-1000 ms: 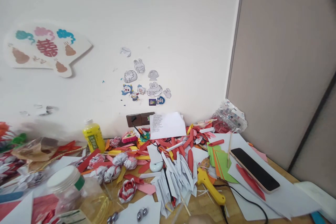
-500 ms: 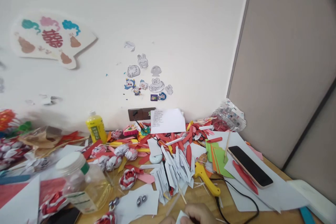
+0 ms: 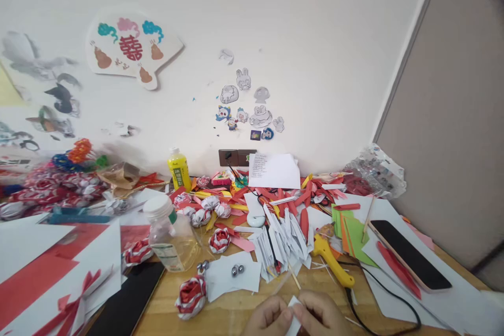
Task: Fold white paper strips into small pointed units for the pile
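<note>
At the bottom edge, my left hand (image 3: 269,317) and my right hand (image 3: 318,314) come together, fingers closed. Between their thumbs and fingers they pinch a narrow piece of white paper (image 3: 293,302); its lower part is cut off by the frame. Just beyond lies a pile of folded white paper strips (image 3: 280,244), with a thin wooden stick (image 3: 294,276) at its near side. A yellow glue gun (image 3: 334,262) rests to the right of my hands. Left of them, dark shiny beads (image 3: 238,271) sit on a white sheet (image 3: 220,282), near a red-and-white paper rose (image 3: 191,296).
A clear jar (image 3: 169,236) and a yellow bottle (image 3: 178,169) stand on the left. At right, a phone (image 3: 409,254) lies on white sheets beside green paper (image 3: 356,236). The black cord (image 3: 388,278) curves across the table. Red paper pieces (image 3: 291,197) line the wall.
The view has swung left and down, so the table things appear further right and more of both hands shows. The paper stays pinched between them.
</note>
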`<action>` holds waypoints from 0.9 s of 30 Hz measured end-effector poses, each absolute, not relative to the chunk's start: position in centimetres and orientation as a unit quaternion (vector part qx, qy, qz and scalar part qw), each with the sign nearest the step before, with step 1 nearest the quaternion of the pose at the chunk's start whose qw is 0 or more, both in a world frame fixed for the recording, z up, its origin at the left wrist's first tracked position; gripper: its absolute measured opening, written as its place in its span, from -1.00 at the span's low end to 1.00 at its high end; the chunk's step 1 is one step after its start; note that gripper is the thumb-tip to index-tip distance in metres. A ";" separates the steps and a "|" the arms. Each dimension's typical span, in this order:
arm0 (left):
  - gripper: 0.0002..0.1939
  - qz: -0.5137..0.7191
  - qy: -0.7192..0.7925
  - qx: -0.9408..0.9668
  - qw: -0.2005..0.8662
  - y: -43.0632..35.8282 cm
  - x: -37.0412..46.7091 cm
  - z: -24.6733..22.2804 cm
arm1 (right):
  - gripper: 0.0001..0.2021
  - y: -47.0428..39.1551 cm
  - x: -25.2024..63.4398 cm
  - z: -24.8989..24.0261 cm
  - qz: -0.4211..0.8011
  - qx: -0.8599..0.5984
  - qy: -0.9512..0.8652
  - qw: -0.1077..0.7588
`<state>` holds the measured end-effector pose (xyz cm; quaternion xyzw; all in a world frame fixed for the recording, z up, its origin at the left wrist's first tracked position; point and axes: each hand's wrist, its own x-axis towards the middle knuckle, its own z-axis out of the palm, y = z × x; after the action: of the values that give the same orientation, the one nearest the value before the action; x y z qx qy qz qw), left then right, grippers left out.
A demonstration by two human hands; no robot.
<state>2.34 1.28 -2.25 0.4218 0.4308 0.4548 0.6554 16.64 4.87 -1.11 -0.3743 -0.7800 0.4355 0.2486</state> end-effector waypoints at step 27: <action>-0.42 0.430 0.444 0.425 0.662 1.0 2.8 -2.0 | -0.57 4.4 17.2 -1.2 0.425 -0.385 -0.783 0.240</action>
<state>2.76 0.96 -2.02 0.4251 0.4436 0.4296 0.6618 17.22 4.38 -1.15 -0.3846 -0.7834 0.4253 0.2397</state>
